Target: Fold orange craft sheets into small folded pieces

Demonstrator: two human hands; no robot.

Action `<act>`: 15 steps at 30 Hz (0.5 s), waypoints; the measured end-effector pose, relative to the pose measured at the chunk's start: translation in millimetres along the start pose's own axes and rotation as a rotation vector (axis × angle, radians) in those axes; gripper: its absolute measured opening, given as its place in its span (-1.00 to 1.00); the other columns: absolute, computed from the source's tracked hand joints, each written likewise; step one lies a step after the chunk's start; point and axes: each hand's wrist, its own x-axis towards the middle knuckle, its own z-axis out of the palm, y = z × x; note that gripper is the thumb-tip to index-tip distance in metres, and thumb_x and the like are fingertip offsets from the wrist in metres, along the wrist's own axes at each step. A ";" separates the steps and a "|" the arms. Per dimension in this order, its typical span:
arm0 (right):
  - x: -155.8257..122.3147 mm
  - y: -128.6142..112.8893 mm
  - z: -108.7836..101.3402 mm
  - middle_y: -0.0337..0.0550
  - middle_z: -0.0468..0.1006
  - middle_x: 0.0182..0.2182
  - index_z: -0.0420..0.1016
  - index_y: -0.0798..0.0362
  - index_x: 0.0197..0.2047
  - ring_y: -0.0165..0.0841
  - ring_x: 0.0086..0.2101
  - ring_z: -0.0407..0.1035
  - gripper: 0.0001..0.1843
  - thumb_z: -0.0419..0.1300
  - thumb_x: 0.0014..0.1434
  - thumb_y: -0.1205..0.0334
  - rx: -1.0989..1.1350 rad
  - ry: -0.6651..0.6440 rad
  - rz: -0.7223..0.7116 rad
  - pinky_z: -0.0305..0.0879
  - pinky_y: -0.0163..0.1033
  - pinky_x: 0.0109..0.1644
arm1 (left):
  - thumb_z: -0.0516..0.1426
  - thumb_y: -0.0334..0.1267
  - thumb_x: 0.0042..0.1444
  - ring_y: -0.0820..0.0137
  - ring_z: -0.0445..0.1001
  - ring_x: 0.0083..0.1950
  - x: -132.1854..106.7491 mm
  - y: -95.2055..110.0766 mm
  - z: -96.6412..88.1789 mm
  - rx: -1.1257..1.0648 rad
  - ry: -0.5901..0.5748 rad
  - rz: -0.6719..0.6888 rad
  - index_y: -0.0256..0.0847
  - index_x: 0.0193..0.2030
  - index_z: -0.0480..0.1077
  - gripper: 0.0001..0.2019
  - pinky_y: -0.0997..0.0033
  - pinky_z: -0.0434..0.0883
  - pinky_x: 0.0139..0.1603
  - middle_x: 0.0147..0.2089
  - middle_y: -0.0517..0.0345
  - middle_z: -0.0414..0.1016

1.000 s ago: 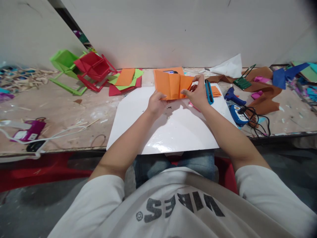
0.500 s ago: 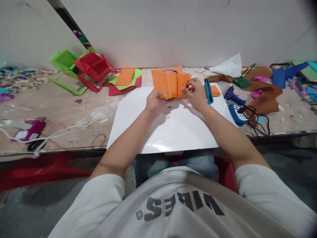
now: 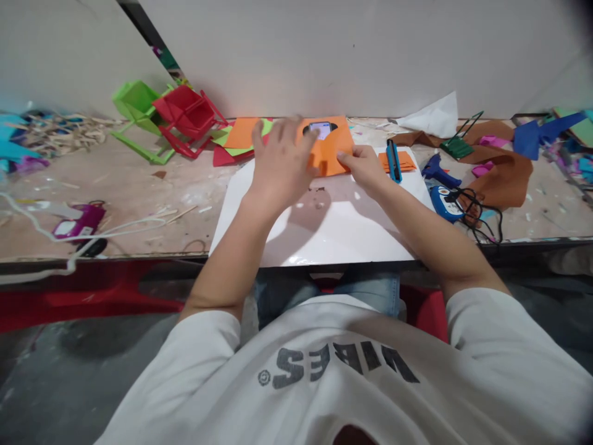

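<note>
The right hand [image 3: 365, 170] has its grip clamped on the creased orange paper [image 3: 334, 148] above a glossy white sheet [image 3: 333, 235]. The left hand [image 3: 280, 164], blurred, hovers with fingers spread. The shirt [image 3: 194, 383] reads "VIBES".

I'm pinching thin, matt orange paper [image 3: 334, 148] with my right hand [image 3: 364, 167], my left hand [image 3: 278, 164] spreading flat over it. Beneath it a smooth white board [image 3: 324, 228] is shining glossy. The tabletop [image 3: 139, 191] is showing rough, scuffed bare wood. The cutter [image 3: 393, 162] and glue gun [image 3: 443, 201] are gleaming as blue plastic, and the brown sheet [image 3: 512, 179] is looking like matt felt.
</note>
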 end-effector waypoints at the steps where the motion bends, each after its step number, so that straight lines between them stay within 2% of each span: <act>1: -3.3 -9.8 4.0 -0.19 0.50 -0.37 0.48 -0.06 -0.34 -0.23 -0.29 0.45 -0.62 0.42 0.47 -0.01 0.038 -0.059 0.047 0.59 0.03 -0.09 | 0.61 -0.14 0.02 -0.40 -0.27 0.88 -10.0 1.1 4.3 0.030 -0.018 0.025 0.01 0.26 0.57 -0.34 -0.50 -0.27 0.83 0.44 -0.21 0.54; 3: -11.0 -29.5 11.8 -0.15 0.59 -0.36 0.56 -0.04 -0.29 -0.22 -0.30 0.51 -0.71 0.44 0.44 0.06 0.095 -0.173 0.162 0.59 0.03 -0.10 | 0.58 -0.21 0.03 -0.46 0.06 0.76 -29.7 -3.5 14.5 0.130 -0.037 0.059 0.00 0.02 0.58 -0.56 -0.52 -0.24 0.83 0.23 -0.22 0.60; 5: -20.6 -46.5 18.2 -0.11 0.64 -0.36 0.60 -0.02 -0.28 -0.19 -0.31 0.57 -0.77 0.45 0.41 0.12 0.116 -0.249 0.270 0.55 -0.01 -0.15 | 0.46 -0.24 0.19 -0.46 0.33 0.58 -47.1 -13.8 23.9 0.276 -0.037 0.062 -0.01 -0.19 0.53 -0.80 -0.56 -0.17 0.79 0.01 -0.22 0.60; 6: -26.4 -53.1 20.3 -0.09 0.65 -0.36 0.59 -0.02 -0.30 -0.18 -0.32 0.60 -0.77 0.46 0.40 0.15 0.111 -0.271 0.320 0.52 -0.03 -0.17 | 0.38 -0.24 0.28 -0.43 0.44 0.47 -55.1 -19.4 27.6 0.342 -0.029 0.058 -0.01 -0.28 0.50 -0.84 -0.58 -0.08 0.75 -0.09 -0.21 0.58; 8: -40.9 -62.1 21.0 -0.08 0.66 -0.34 0.59 -0.01 -0.33 -0.17 -0.33 0.61 -0.75 0.46 0.38 0.18 0.079 -0.302 0.381 0.47 -0.03 -0.18 | 0.25 -0.24 0.43 -0.33 0.57 0.25 -70.6 -28.8 33.3 0.440 -0.002 0.064 0.00 -0.37 0.45 -0.72 -0.55 0.16 0.61 -0.21 -0.20 0.56; 11: -71.9 -64.7 12.2 -0.10 0.69 -0.31 0.62 -0.01 -0.35 -0.18 -0.27 0.58 -0.72 0.48 0.39 0.10 -0.036 -0.296 0.303 0.50 0.01 -0.05 | 0.10 -0.29 0.58 -0.11 0.64 0.02 -97.0 -34.7 40.9 0.626 -0.010 0.134 -0.05 -0.36 0.51 -0.61 -0.30 0.43 0.30 -0.19 -0.20 0.66; 13: -97.7 -59.1 2.6 -0.10 0.71 -0.24 0.62 -0.03 -0.37 -0.14 -0.15 0.57 -0.66 0.48 0.39 0.00 -0.154 -0.225 0.185 0.53 0.06 0.12 | 0.02 -0.40 0.61 0.00 0.66 -0.06 -116.7 -33.8 47.0 0.821 -0.080 0.221 -0.11 -0.30 0.58 -0.56 -0.12 0.47 0.11 -0.11 -0.21 0.74; 15: -124.0 -48.6 -5.9 -0.05 0.74 -0.04 0.66 -0.06 -0.35 -0.06 0.02 0.58 -0.72 0.45 0.37 0.02 -0.249 -0.109 0.090 0.52 0.15 0.29 | 0.03 -0.49 0.60 0.06 0.71 -0.05 -135.3 -31.3 52.8 0.971 -0.154 0.330 -0.17 -0.22 0.64 -0.58 -0.01 0.47 0.03 -0.02 -0.19 0.81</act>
